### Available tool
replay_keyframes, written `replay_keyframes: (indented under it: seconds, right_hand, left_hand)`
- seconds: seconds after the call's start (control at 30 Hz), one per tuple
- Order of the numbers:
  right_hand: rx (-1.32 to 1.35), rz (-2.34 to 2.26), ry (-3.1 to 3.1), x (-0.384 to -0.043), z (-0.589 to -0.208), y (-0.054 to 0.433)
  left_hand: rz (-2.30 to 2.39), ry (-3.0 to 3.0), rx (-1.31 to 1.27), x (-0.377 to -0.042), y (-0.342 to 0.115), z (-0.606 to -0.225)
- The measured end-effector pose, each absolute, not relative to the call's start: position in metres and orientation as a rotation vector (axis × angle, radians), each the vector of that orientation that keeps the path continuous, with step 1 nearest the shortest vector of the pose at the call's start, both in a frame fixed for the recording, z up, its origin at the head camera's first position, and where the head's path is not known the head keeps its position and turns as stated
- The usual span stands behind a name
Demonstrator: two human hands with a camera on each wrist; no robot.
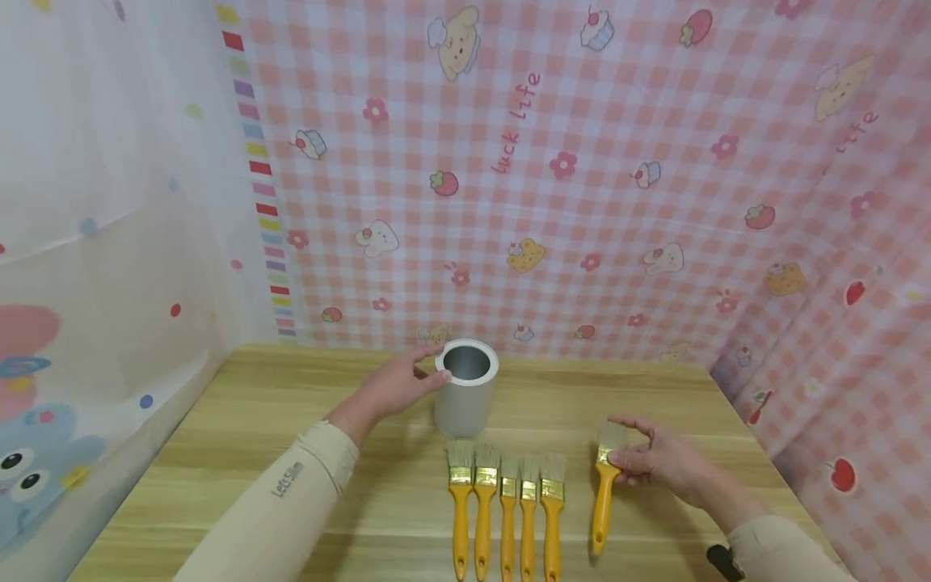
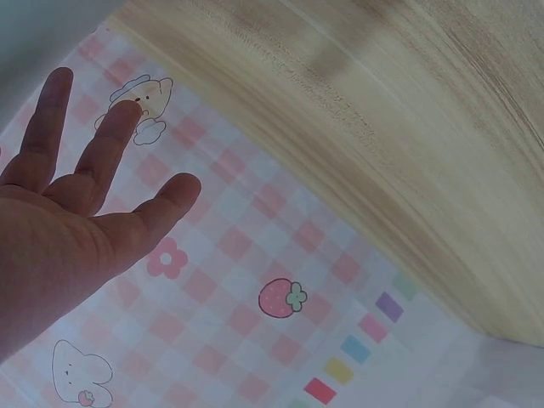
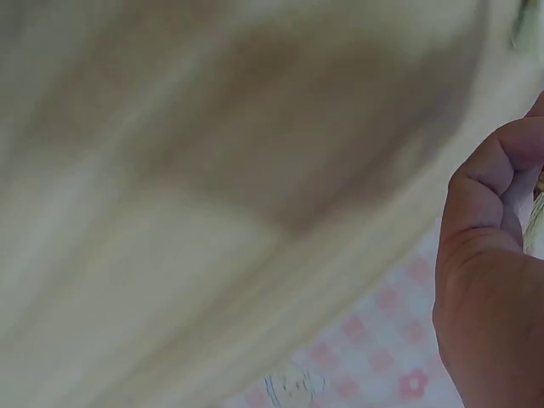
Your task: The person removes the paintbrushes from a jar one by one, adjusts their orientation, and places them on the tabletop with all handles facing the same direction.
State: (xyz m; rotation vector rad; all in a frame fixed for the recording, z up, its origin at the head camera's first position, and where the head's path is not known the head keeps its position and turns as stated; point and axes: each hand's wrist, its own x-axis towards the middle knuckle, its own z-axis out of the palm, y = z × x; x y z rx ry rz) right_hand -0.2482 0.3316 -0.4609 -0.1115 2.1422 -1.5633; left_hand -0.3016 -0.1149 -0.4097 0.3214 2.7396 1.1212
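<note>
My left hand [image 1: 398, 383] is at the left side of a grey can [image 1: 463, 411] with a white rim, its thumb and a fingertip touching near the rim. The can stands upright, with its dark inside visible. In the left wrist view, several fingers [image 2: 106, 157] of that hand are straight and spread. My right hand [image 1: 662, 461] pinches a paintbrush [image 1: 604, 501] near its metal band, thumb in front. That brush tilts slightly, its yellow handle pointing toward me. The right wrist view shows part of the right hand [image 3: 493, 255], with its fingertips out of frame.
Several yellow-handled paintbrushes [image 1: 507, 501] lie side by side before the can, bristles pointing away from me. A wooden table [image 1: 291, 396] holds everything. Behind it hangs a pink checked cloth [image 1: 553, 210]. A small black object [image 1: 723, 561] is by the right sleeve.
</note>
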Motion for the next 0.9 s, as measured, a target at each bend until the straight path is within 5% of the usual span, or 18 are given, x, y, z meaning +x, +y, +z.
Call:
replay_keyframes:
  seconds: [0.9]
  right_hand:
    - [-0.185,-1.340,2.251,-0.227,-0.488,0.287]
  left_hand:
    - [1.098,2.770,0.317,-0.300,-0.115,-0.408]
